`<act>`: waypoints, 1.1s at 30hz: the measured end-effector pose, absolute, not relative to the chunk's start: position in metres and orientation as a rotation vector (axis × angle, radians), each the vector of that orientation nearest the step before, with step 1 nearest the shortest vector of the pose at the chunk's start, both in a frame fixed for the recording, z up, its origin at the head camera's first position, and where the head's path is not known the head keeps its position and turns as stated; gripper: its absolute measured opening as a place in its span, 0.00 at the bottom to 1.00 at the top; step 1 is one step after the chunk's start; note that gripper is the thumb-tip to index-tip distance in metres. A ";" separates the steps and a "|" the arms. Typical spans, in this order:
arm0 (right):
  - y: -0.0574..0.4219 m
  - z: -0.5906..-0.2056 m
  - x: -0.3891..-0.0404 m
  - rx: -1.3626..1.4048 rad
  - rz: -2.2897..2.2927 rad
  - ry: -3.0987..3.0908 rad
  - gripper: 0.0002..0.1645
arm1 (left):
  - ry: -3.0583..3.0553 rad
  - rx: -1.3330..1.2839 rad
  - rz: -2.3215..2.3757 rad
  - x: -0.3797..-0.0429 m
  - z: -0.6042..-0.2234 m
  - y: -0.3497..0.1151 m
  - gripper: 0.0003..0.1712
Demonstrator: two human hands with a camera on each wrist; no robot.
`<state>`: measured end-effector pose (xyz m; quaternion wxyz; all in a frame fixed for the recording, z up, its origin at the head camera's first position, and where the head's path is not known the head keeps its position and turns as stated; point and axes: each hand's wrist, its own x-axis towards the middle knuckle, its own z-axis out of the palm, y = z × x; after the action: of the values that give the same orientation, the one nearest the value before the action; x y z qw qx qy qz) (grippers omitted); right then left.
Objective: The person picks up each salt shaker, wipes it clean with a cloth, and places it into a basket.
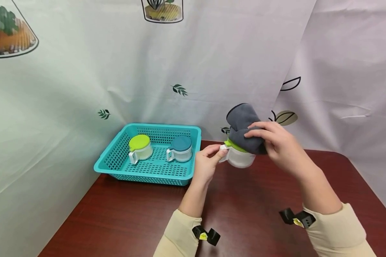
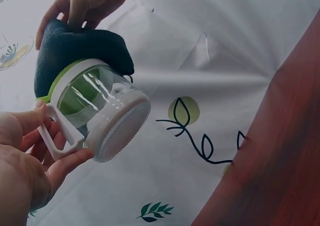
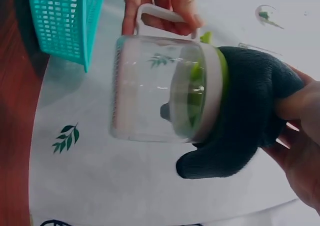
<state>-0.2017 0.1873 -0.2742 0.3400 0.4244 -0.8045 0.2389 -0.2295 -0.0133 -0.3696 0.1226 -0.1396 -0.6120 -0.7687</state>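
My left hand point(image 1: 207, 162) pinches the white handle of a clear seasoning jar point(image 1: 241, 159) with a green lid, held up above the table. In the left wrist view the jar point(image 2: 102, 111) is tilted, its white base facing down and right. A dark grey cloth point(image 1: 244, 125) lies bunched over the lid. My right hand point(image 1: 273, 142) grips this cloth against the lid from the right side. The right wrist view shows the cloth point(image 3: 240, 111) covering much of the lid, while the jar's clear wall point(image 3: 150, 91) stays uncovered.
On the table point(image 1: 132, 221) at the left stands a turquoise basket point(image 1: 148, 178). Inside it are a jar with a green lid point(image 1: 139, 142) and another with a blue lid point(image 1: 181, 143). A patterned white curtain point(image 1: 212, 64) hangs behind the table.
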 end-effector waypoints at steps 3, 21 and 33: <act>0.188 -0.273 -0.197 1.203 0.628 -2.086 0.33 | -1.735 -0.372 -2.329 -0.230 -0.371 -0.015 0.14; 0.185 -0.271 -0.199 1.249 0.645 -2.025 0.33 | -1.757 -0.347 -2.341 -0.232 -0.369 -0.014 0.15; 0.182 -0.268 -0.209 1.119 0.581 -2.008 0.31 | -1.796 -0.396 -2.286 -0.232 -0.363 -0.011 0.14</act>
<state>-0.2089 0.1825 -0.2684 0.3760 0.4372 -0.7848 0.2272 -0.2319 -0.0114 -0.3633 0.1038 -0.1343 -0.6089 -0.7749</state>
